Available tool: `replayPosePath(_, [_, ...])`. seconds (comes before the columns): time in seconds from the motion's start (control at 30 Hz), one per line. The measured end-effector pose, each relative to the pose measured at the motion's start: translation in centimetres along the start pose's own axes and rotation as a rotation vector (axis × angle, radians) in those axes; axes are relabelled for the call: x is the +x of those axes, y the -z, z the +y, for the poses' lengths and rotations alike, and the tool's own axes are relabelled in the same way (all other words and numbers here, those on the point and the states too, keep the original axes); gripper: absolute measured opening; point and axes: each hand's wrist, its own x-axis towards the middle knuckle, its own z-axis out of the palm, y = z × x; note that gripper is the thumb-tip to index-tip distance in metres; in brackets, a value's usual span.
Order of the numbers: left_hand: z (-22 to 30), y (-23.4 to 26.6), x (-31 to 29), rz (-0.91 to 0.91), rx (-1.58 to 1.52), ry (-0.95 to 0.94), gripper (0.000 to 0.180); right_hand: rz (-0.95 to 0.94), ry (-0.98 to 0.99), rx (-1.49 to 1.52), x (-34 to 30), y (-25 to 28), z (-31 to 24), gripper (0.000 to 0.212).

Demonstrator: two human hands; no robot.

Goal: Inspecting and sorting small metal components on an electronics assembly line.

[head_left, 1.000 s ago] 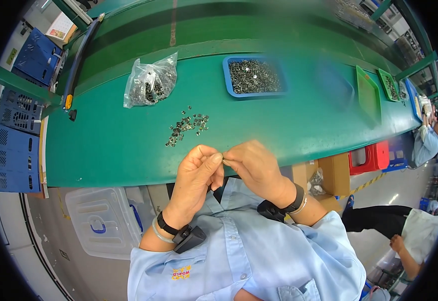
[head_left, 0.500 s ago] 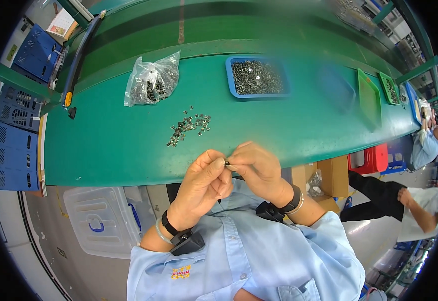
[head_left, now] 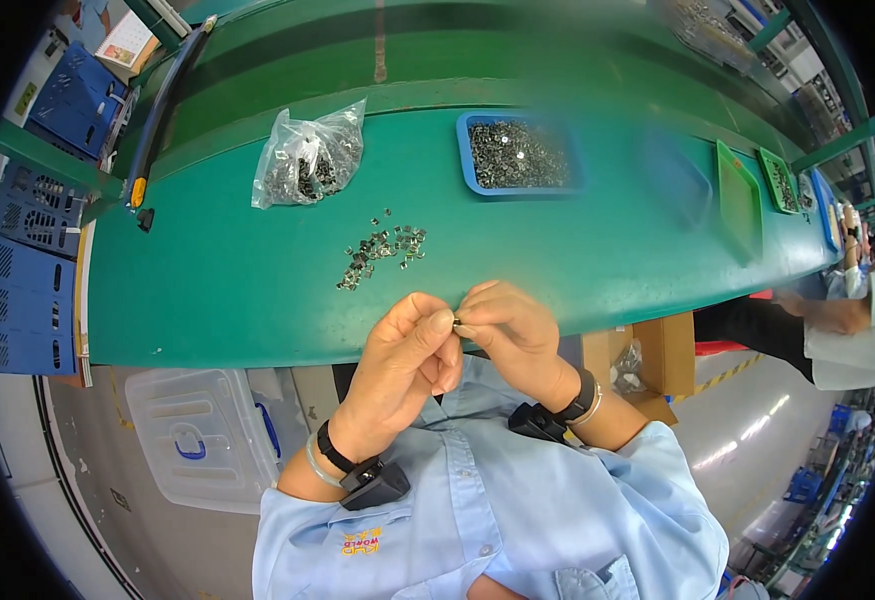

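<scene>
Left hand: our left hand (head_left: pixel 407 345) sits at the lower middle of the frame, fingers curled, thumb and forefinger pinched on a tiny dark metal part (head_left: pixel 458 324).
Right hand: our right hand (head_left: pixel 510 328) meets it fingertip to fingertip, closed on the same part from the other side.
Part: small, dark, hard-edged; mostly hidden by our fingertips, held just over the near edge of the counter (head_left: pixel 217 290).
Wrists: a black band with a boxy module on each.
Loose pieces: a scatter of small grey metal bits (head_left: pixel 382 253) lies on the smooth green counter just above our hands.
Bag: a crinkled clear plastic bag (head_left: pixel 307 155) of dark parts, upper left of centre.
Tray: a shallow blue rectangular tray (head_left: pixel 520 153) heaped with similar parts, upper middle.
Bin: a clear plastic bin (head_left: pixel 202 440) stands on the floor, lower left.
Crates: blue slotted crates (head_left: pixel 22 270) at the left edge.
Neighbour: another person's hand (head_left: pixel 837 315) at the right edge, well apart.
</scene>
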Motion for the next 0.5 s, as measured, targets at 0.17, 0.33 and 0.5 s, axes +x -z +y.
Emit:
replayPosePath(0.17, [0.2,-0.24,-0.13,0.013,-0.048,-0.002,0.016,0.055,-0.153,0.189,-0.61,-0.28,0.26,0.013])
replayPosePath(0.33, [0.25,-0.41,-0.24,0.034,0.021,-0.009,0.017,0.078,-0.184,0.251,-0.78,-0.48,0.19,0.013])
replayPosePath(0.5, [0.27,-0.92,-0.37,0.085,0.083,-0.029,0.017,0.098,-0.182,0.215,-0.62,-0.66,0.09,0.012])
